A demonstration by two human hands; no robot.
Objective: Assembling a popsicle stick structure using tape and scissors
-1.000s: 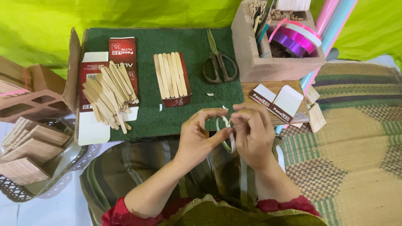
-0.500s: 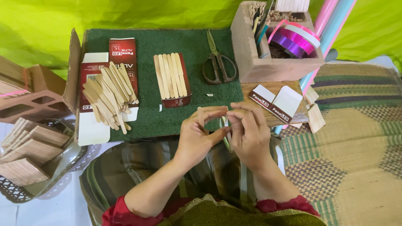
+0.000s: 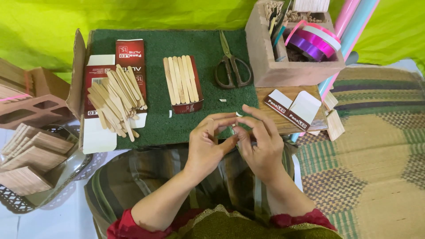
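Wooden box [image 3: 283,71] at far right holds ribbon rolls [image 3: 312,42]. Left basket [image 3: 57,186] holds wood blocks [image 3: 31,155]. Near the mat [image 3: 186,44], left hand [image 3: 208,144] and right hand [image 3: 261,144] meet, fingertips pinching a tiny piece [image 3: 233,129].

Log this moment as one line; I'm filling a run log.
left hand: pinching small item, unclear | right hand: fingertips on same item | stick pile: on flattened carton | scissors: on green mat

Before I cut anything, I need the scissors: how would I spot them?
Find the green mat on the low table. The scissors lie closed near its far right side, beside the brown box. Their dark looped handles set them apart from the pale wooden sticks to their left.
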